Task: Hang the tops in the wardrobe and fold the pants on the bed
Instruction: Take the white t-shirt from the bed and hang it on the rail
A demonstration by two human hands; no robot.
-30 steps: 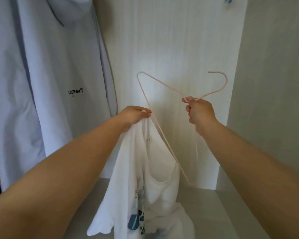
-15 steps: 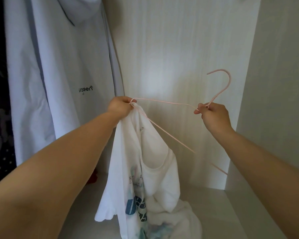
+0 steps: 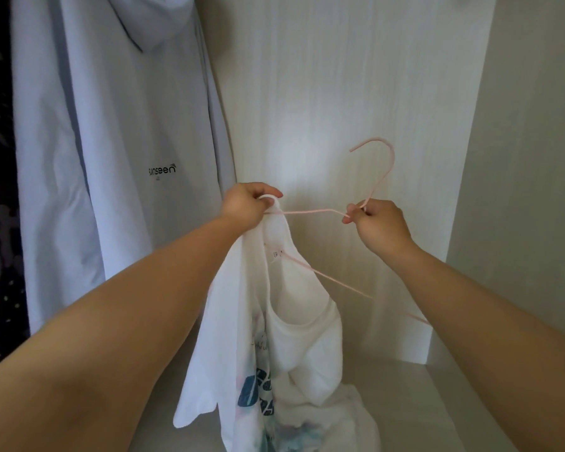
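The pink hanger hides its left end from us inside the white top. The top's hem is cut off below.

soft cloth shirt, matt (pale) wood-grain wardrobe

Inside a pale wood-grain wardrobe, the left hand grips the shoulder of a white printed T-shirt together with one end of a thin pink wire hanger; the right hand pinches the hanger at the base of its hook. The shirt's hem pools on the wardrobe floor. A pale blue hooded jacket with a small dark logo hangs at left
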